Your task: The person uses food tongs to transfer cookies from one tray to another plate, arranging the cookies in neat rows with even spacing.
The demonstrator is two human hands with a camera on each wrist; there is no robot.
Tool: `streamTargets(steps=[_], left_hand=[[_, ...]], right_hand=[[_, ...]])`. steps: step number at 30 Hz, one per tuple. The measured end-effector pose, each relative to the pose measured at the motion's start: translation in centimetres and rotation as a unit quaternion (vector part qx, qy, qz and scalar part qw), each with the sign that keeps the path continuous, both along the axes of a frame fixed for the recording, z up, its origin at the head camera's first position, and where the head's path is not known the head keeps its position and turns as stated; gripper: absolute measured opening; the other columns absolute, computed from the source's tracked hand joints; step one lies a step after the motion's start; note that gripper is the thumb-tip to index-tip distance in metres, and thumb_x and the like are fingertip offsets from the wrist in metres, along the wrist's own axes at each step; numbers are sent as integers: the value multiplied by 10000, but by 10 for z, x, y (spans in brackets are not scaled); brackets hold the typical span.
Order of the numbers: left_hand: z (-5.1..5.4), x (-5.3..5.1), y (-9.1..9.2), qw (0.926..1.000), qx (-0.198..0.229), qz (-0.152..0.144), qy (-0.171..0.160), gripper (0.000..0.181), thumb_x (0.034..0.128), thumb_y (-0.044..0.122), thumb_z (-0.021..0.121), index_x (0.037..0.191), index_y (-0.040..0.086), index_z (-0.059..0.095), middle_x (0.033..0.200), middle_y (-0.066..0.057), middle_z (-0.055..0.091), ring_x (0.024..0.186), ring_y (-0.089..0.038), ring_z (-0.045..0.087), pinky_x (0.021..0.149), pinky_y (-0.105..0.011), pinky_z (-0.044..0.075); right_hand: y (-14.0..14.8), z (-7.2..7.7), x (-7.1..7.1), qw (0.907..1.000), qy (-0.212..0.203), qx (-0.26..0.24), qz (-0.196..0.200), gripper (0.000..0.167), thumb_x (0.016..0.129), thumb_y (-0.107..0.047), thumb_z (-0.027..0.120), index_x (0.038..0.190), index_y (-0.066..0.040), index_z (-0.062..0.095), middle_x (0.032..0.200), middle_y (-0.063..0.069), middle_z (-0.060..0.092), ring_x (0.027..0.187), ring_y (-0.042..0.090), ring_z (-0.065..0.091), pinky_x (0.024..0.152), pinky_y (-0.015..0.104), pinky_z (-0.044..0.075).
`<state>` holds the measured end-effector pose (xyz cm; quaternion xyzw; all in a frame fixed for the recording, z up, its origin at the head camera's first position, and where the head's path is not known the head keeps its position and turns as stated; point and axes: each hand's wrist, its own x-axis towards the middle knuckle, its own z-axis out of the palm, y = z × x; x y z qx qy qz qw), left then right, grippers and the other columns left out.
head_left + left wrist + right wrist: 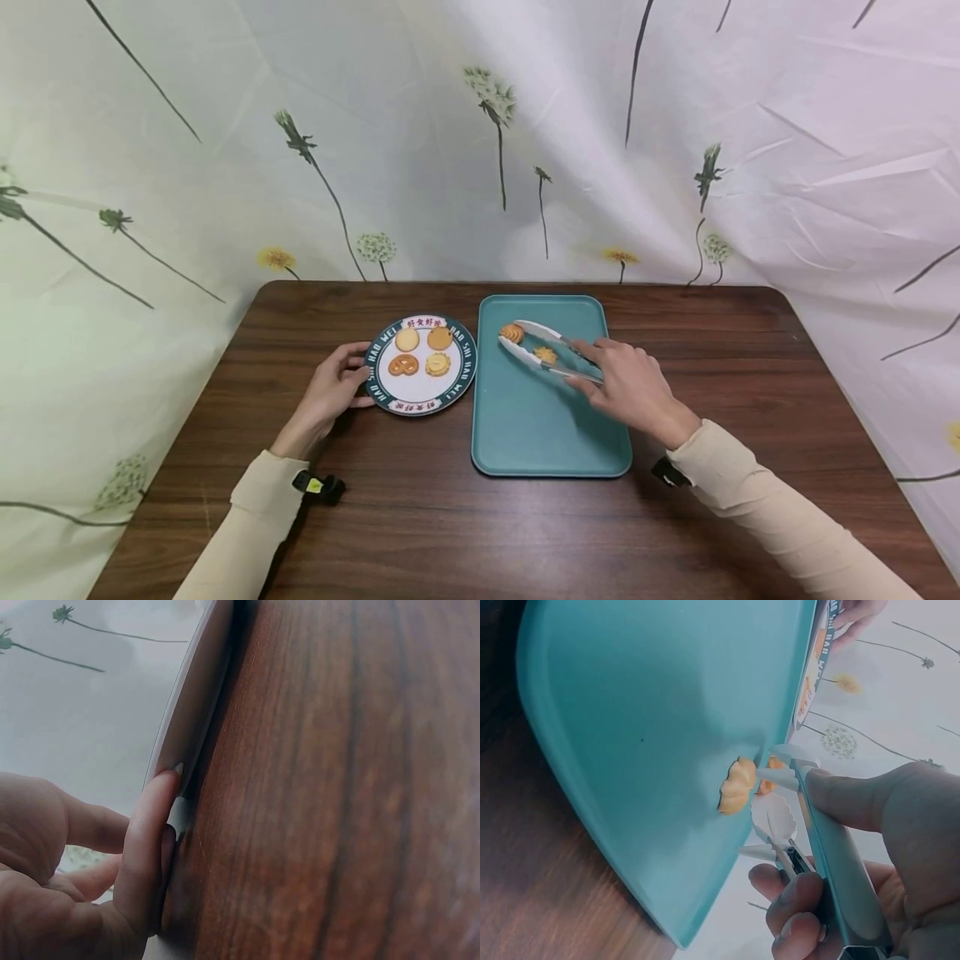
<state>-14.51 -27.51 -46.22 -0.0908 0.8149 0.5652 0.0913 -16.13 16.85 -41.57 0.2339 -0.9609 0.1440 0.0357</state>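
My left hand (333, 385) grips the left rim of a round plate (468, 367) with a dark green lettered border. On its white middle lie a pretzel-shaped cookie (403, 365), a scalloped cookie (438, 364) and two round cookies. In the left wrist view, fingers (146, 817) touch the plate's edge (187, 705). Metal tongs (543, 358) with white tips are in my right hand (633, 383), over a teal tray (540, 433). The tips stand on either side of a ridged round cookie (512, 333). A star-shaped cookie (545, 355) lies between the tong arms.
The plate stands just left of the tray on a dark wood table (420, 517). Behind the table hangs a pale cloth (420, 150) printed with dandelions. Each wrist carries a small black device, such as the left one (318, 486).
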Motion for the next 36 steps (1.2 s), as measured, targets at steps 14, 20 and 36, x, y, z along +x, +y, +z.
streamTargets(steps=[14, 20, 36], left_hand=[[1, -3, 1, 10000, -66, -18, 4, 518, 1106, 103, 437, 1612, 84, 327, 1416, -245, 417, 1072, -237, 584, 748, -290, 689], [-1, -3, 1, 10000, -75, 9, -24, 519, 1107, 103, 434, 1613, 85, 324, 1417, -242, 419, 1074, -237, 586, 755, -300, 691], [-2, -1, -1, 10000, 11, 29, -44, 501, 1102, 97, 437, 1595, 85, 349, 1404, -256, 417, 1075, -222, 581, 769, -307, 692]], right_hand=[[-9, 8, 10, 9997, 183, -81, 134, 583, 948, -436, 756, 1454, -177, 629, 1020, 115, 715, 519, 126, 473, 378, 228, 349], [-16, 10, 12, 9996, 188, -191, 129, 580, 951, -456, 746, 1451, -184, 634, 1006, 99, 714, 531, 129, 485, 407, 244, 384], [-43, 12, 17, 9976, 306, -393, 489, 566, 937, -441, 770, 1424, -177, 656, 1026, 71, 728, 640, 117, 552, 446, 232, 434]])
